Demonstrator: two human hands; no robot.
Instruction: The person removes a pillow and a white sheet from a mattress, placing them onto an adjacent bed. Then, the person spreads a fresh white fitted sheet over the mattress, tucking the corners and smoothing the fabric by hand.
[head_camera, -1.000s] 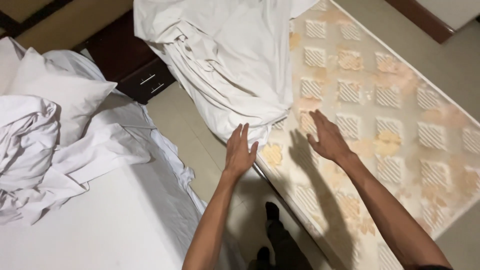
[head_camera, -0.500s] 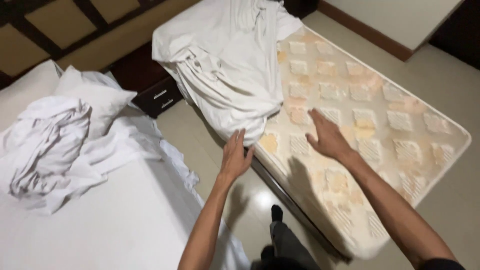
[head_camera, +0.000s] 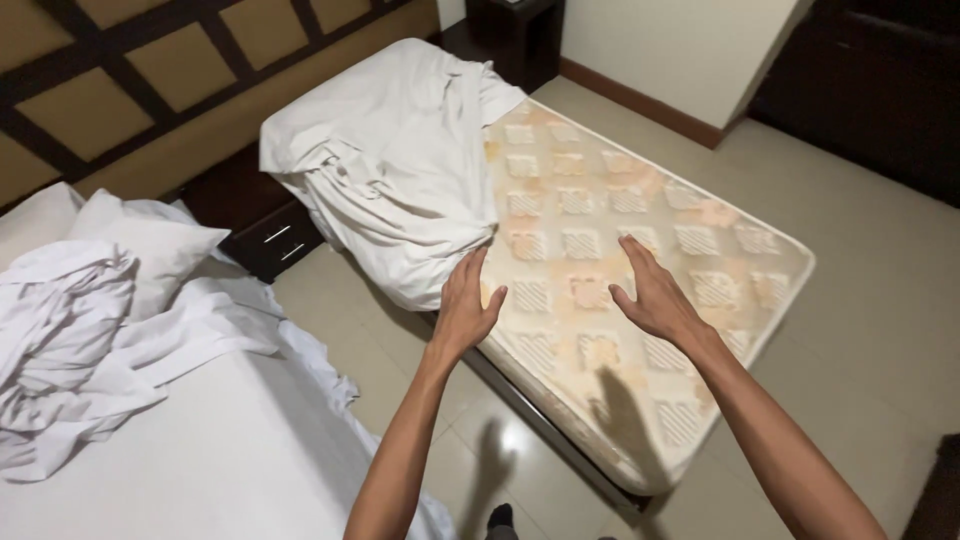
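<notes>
A bare mattress (head_camera: 700, 250) with a faded cream and orange pattern lies ahead of me. A crumpled white sheet (head_camera: 395, 165) is heaped over its far left end. My left hand (head_camera: 467, 308) hovers open over the mattress's near left edge, fingers spread, just below the hanging hem of the sheet. My right hand (head_camera: 652, 295) is open too, palm down, fingers apart, a little above the middle of the mattress. Neither hand holds anything.
A second bed (head_camera: 200, 460) with white bedding stands at the left, with a pillow (head_camera: 150, 245) and a bundle of white linen (head_camera: 60, 340) on it. A dark nightstand (head_camera: 265, 240) sits between the beds. Tiled floor (head_camera: 880, 300) runs to the right.
The view has pulled back and tilted up, showing the whole mattress and the headboard wall. Both hands have lifted slightly and stay spread over the mattress.
</notes>
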